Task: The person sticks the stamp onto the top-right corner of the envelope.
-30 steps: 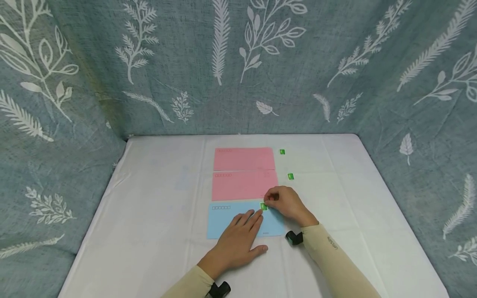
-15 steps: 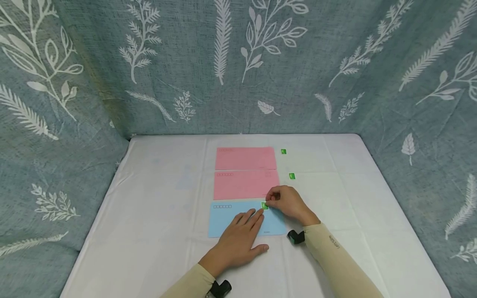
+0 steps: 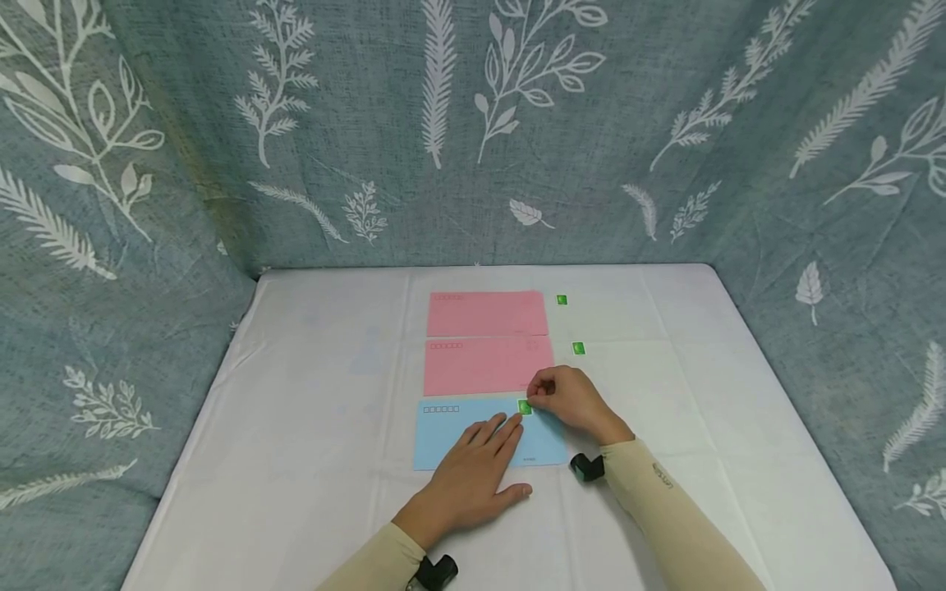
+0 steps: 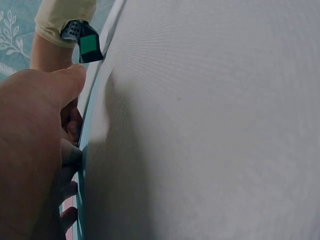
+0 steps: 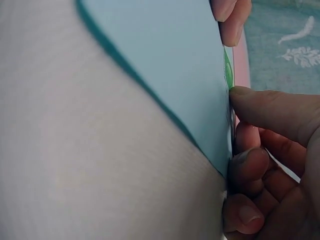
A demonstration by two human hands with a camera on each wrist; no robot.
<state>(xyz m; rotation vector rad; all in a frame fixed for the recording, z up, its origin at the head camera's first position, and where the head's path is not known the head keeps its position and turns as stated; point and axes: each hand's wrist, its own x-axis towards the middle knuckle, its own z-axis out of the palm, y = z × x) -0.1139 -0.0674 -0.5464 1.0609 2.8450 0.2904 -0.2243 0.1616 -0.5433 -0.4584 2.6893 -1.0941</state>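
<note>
A blue envelope point(image 3: 451, 435) lies nearest me on the table, its printed postcode boxes at the upper left. My left hand point(image 3: 476, 484) rests flat on it with straight fingers, the index fingertip right at a small green stamp point(image 3: 525, 407). That stamp sits at the envelope's upper right corner. My right hand point(image 3: 572, 402) pinches the stamp's right side between curled fingers and thumb. In the right wrist view the thumb point(image 5: 270, 107) meets the edge of the green stamp point(image 5: 228, 70) close over the blue paper. The left wrist view shows the left hand point(image 4: 30, 145) from its thumb side.
Two pink envelopes point(image 3: 484, 314) lie in line beyond the blue one. Two more green stamps rest to their right, a far stamp point(image 3: 562, 300) and a nearer stamp point(image 3: 579, 348). A white cloth covers the table point(image 3: 296, 394); a leaf-patterned curtain point(image 3: 369, 123) surrounds it.
The view has shifted very slightly. Both hands, the stamp and the envelopes keep their places relative to one another.
</note>
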